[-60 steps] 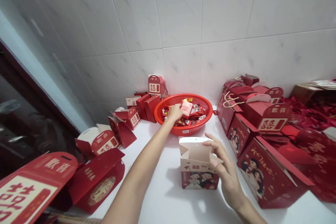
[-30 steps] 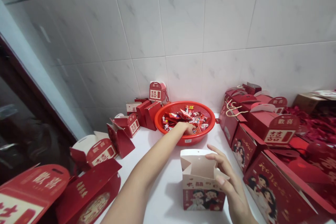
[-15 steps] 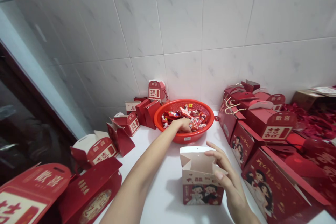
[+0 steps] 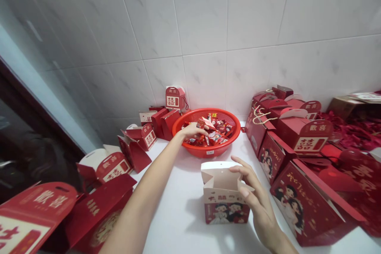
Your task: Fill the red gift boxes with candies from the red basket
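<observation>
My left hand (image 4: 194, 130) reaches into a red plastic basket (image 4: 205, 151) full of small wrapped candies (image 4: 218, 131). Its fingers are curled, and a red-wrapped candy (image 4: 201, 122) shows at them, partly hidden. Closer to me an open-topped candy box (image 4: 226, 212) stands upright on the white table, red below and cream above, printed with a cartoon couple. My right hand (image 4: 258, 194) holds this box by its right side, thumb at the front and fingers over the top flap. The bottom of the box's inside is hidden.
Red gift boxes (image 4: 108, 166) line the left side, with several more (image 4: 308, 202) crowding the right. A small closed box (image 4: 175, 97) rests behind the basket, near the tiled wall (image 4: 205, 75). A cardboard carton (image 4: 347, 109) lies at far right beside red shredded filler (image 4: 345, 129).
My left hand has risen slightly among the candies and shifted left, its fingers now more visible. My right hand stays at the box. The whole view has shifted a little.
</observation>
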{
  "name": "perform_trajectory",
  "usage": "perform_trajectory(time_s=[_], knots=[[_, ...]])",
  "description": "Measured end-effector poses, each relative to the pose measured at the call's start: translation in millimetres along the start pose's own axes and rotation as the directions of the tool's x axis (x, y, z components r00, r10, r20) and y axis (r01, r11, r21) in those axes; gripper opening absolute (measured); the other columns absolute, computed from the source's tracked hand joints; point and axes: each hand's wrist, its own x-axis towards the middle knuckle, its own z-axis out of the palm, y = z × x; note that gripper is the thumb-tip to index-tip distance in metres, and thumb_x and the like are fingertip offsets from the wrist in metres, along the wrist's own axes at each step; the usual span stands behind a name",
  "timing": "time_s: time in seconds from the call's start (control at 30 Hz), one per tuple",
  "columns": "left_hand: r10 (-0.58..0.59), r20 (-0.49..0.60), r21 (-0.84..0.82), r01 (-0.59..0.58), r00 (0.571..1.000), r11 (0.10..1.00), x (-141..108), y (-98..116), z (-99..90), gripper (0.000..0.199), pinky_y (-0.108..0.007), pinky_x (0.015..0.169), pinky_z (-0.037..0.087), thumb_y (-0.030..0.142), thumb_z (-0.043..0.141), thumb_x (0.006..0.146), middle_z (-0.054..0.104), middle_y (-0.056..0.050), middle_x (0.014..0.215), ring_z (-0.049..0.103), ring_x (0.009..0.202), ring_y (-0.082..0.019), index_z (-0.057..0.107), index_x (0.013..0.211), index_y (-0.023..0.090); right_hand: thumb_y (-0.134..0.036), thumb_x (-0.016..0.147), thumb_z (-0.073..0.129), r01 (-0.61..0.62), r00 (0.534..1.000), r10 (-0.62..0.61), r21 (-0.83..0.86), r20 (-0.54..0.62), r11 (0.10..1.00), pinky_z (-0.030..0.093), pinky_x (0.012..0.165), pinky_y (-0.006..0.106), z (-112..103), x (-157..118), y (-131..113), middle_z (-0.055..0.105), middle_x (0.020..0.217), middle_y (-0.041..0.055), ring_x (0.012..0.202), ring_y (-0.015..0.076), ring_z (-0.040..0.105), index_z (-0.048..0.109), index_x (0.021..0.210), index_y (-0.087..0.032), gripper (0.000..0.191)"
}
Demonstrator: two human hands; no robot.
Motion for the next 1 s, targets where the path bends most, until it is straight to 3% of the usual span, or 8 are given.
perform_trajectory(time_s=[0.13,0.27,0.4,0.57,0.7,0.87,1.0], knots=[[-0.024,0.034,-0.002,0.024,0.999,1.0,1.3,-2.3,2.1,0.044,-0.02,0.05,0.038,0.05,0.083,0.063,0.059,0.004,0.065,0.052,0.057,-0.009,0.068,0.088,0.016,-0.047,0.097,0.045,0.012,1.0,-0.012,-0.031,-0.008,0.999,0.049,0.098,0.036,-0.5,0.3,-0.5,0.041,0.153,0.0048,0.14,0.03,0.041,0.059,0.124,-0.029,0.035],[-0.063,0.074,0.076,0.057,0.995,0.995,2.0,-8.6,4.1,0.049,-0.022,0.043,0.028,0.055,0.089,0.05,0.05,0.006,0.053,0.044,0.049,-0.009,0.065,0.07,0.016,-0.047,0.097,0.045,-0.009,1.0,0.009,-0.046,-0.007,0.999,0.05,0.093,0.034,-1.3,-0.5,-0.8,0.039,0.155,0.0046,0.138,0.0299,0.042,0.059,0.124,-0.029,0.035],[-0.042,0.083,0.121,0.032,0.996,0.992,3.9,-12.0,4.6,0.051,-0.023,0.045,0.032,0.055,0.089,0.047,0.054,0.005,0.057,0.047,0.051,-0.01,0.066,0.07,0.016,-0.046,0.097,0.045,0.003,1.0,-0.003,-0.028,0.007,1.0,0.047,0.097,0.034,-1.3,-0.2,-2.3,0.042,0.152,0.0041,0.137,0.028,0.042,0.06,0.12,-0.029,0.032],[0.025,-0.019,0.14,-0.022,1.0,0.99,4.9,-9.0,1.9,0.051,-0.023,0.062,0.045,0.048,0.087,0.057,0.071,-0.003,0.087,0.063,0.08,-0.017,0.071,0.091,0.014,-0.047,0.097,0.043,-0.012,1.0,0.012,-0.022,0.016,1.0,0.046,0.097,0.033,-1.6,-0.3,-5.3,0.041,0.153,0.0038,0.139,0.028,0.04,0.059,0.12,-0.029,0.033],[0.041,-0.098,0.131,-0.028,0.994,0.991,2.2,-7.8,2.4,0.063,-0.025,0.075,0.05,0.036,0.09,0.055,0.071,-0.009,0.113,0.065,0.099,-0.023,0.07,0.11,0.014,-0.05,0.094,0.048,0.031,0.999,-0.03,-0.036,0.014,0.999,0.041,0.105,0.037,-5.0,0.1,-5.0,0.039,0.154,0.0035,0.142,0.0288,0.036,0.055,0.131,-0.032,0.042],[0.055,-0.184,0.085,-0.04,0.981,0.996,2.1,-8.1,4.8,0.067,-0.03,0.073,0.054,0.034,0.09,0.057,0.074,-0.01,0.103,0.069,0.09,-0.025,0.068,0.117,0.012,-0.051,0.093,0.05,0.05,0.999,-0.048,-0.093,0.021,0.994,0.04,0.106,0.039,-10.0,0.4,-3.1,0.037,0.156,0.0044,0.143,0.0302,0.036,0.056,0.133,-0.032,0.045],[0.117,-0.297,0.05,-0.107,0.948,0.993,3.2,-7.5,3.3,0.055,-0.029,0.073,0.055,0.032,0.089,0.06,0.074,-0.008,0.1,0.068,0.088,-0.023,0.071,0.108,0.013,-0.05,0.095,0.048,0.078,0.997,-0.077,-0.107,0.014,0.991,0.042,0.104,0.037,-10.5,-0.1,-2.5,0.039,0.155,0.0043,0.141,0.0295,0.04,0.058,0.133,-0.032,0.042]])
